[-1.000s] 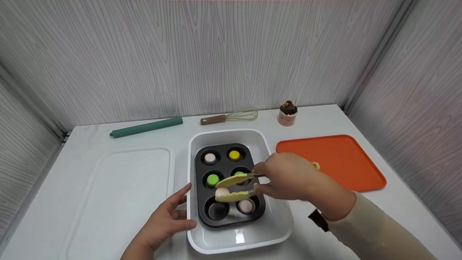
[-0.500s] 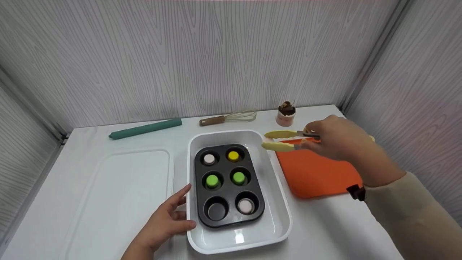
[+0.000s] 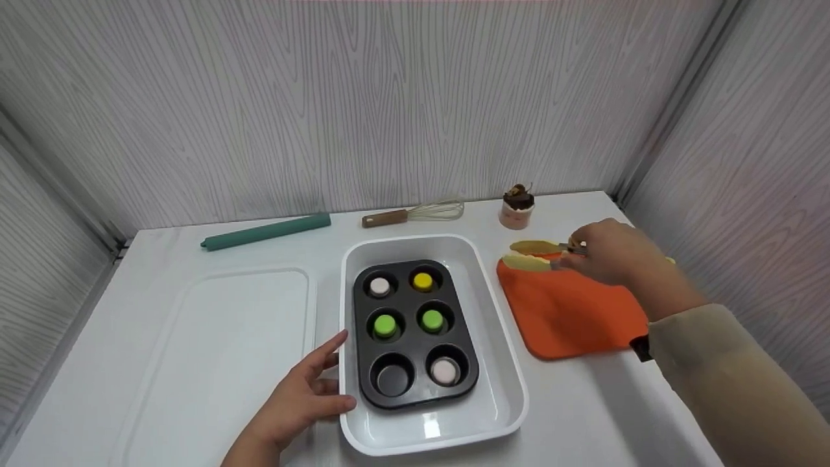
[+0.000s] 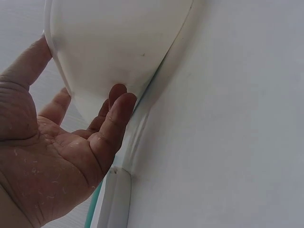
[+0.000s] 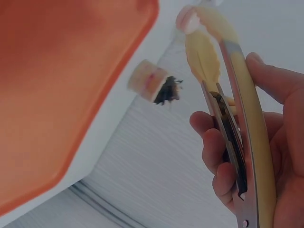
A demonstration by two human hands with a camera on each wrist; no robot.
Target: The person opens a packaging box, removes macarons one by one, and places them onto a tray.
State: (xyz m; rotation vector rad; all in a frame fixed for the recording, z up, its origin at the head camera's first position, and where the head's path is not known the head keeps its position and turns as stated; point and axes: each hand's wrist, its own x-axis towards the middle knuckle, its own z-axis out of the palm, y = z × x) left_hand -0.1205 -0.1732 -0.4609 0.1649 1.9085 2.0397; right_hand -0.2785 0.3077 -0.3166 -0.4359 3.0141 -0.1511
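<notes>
Along the left rim of the white basin [image 3: 512, 415], the left hand [image 3: 285, 405] [image 4: 61, 147] rests its thumb and fingertips; some fingers touch the outer wall. The right hand [image 3: 613, 253] [image 5: 280, 123] grips yellow-tipped tongs [image 3: 528, 263] [image 5: 256, 109] over the back left of the orange tray [image 3: 570, 318] [image 5: 61, 85]. A pale pink piece [image 5: 187, 20] is at the tongs' tips in the right wrist view. Inside the basin lies a dark muffin pan [image 3: 408, 340]; five cups hold pieces: a yellow one [image 3: 423, 281], two green and two pale. Its front left cup is bare.
A green rolling pin [image 3: 266, 232], a whisk [image 3: 386, 218] and a small chocolate-topped cup [image 3: 517, 211] [image 5: 147, 80] stand or lie along the back. At the left is a white tray or lid [image 3: 220, 350]. Patterned panels enclose the table's back and sides.
The right hand has carried the tongs and pale piece from above the muffin pan rightwards and back to the orange tray. The left hand has stayed at the basin's rim.
</notes>
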